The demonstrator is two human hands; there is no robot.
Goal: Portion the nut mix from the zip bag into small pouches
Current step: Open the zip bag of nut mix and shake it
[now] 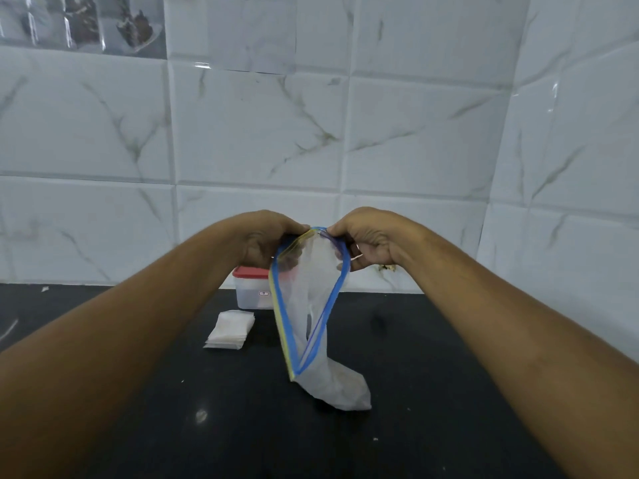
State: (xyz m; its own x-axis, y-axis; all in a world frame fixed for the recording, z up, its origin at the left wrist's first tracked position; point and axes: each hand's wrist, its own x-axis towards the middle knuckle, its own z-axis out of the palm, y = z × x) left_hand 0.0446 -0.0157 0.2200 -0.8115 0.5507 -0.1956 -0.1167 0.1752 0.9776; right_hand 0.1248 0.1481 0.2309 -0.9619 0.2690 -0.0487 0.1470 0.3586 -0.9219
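Above the bench (449, 340), pinched the unsealed zip bag (311, 281) with left hand (266, 240) and right hand (366, 240); apparently filled no pouches (230, 330) yet.

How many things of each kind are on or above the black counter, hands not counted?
zip bag: 1, pinched at its rim by the left hand and the right hand
stack of small pouches: 1, its pouches too close to count
container with red lid: 1
Total: 3

Red-lidded tub (249, 292) (small label) sits on black counter (432, 375) against tiled wall (242, 133).
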